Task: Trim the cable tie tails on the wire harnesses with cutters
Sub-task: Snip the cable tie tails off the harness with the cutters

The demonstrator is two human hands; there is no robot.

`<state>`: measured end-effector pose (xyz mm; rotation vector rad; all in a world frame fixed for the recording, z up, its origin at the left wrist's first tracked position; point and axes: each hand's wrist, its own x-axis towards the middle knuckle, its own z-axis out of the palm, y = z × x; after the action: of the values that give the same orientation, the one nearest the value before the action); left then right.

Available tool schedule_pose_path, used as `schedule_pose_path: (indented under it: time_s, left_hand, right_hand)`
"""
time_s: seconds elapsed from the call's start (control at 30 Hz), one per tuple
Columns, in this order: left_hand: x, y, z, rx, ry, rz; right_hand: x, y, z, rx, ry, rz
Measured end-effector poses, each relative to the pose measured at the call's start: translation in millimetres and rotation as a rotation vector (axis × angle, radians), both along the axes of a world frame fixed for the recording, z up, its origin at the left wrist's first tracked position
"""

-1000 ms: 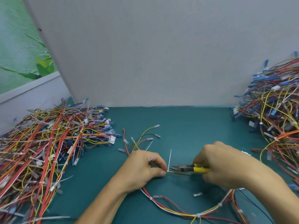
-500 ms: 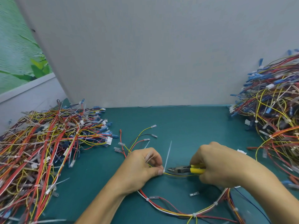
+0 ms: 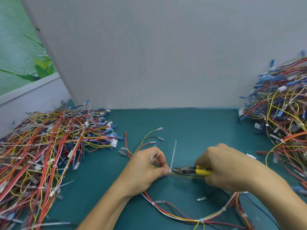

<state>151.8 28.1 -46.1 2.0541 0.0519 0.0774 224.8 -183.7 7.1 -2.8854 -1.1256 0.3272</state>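
1. The cable tie tail [image 3: 173, 155] stands just left of the frame's centre, low down. It is a thin white strip rising nearly upright from the wire harness [image 3: 182, 214].
2. The tie's head is hidden behind the thumb tip of the left hand [image 3: 146, 168]. That hand pinches the harness wires there between thumb and forefinger.
3. A few pale strips [image 3: 153, 156] stick out from under the left hand's curled fingers. They are too blurred to tell what they are.
4. The cutters [image 3: 191, 170] lie level, with the nose pointing left and touching the base of the tail. Whether the blades have bitten into the tail cannot be told.
5. The right hand [image 3: 221, 168] is clenched round the yellow handles and covers most of them.
6. The harness loops down and right beneath both hands, bound by small white ties. Its lower stretch is cut off by the bottom edge and partly hidden by the right forearm.
7. A loose terminal [image 3: 201, 199] lies on the green mat [image 3: 191, 130] below the right hand.
8. The left pile [image 3: 41, 146] of harnesses bristles with white tie tails and runs off the left and bottom edges.
9. The right pile [image 3: 282, 117] runs off the right edge.
10. Both piles lie straight on the mat, in front of a grey board [image 3: 166, 55].
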Motion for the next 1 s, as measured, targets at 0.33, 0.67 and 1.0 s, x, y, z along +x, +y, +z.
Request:
schedule_pose_path:
  time_s: [0.33,0.67,1.0]
  left_hand:
    - [0,0,1,-0.006,0.020,0.023]
    - [-1,3,2,-0.045,0.074,0.060]
    - [1,-1,-1,-0.039,-0.053,0.098]
  right_hand:
    - [-1,4,-3,0.003,-0.040,0.006]
    - [-7,11,-6,-0.052,-0.201,0.007]
    - [-15,19,-12,-0.109,-0.263,0.036]
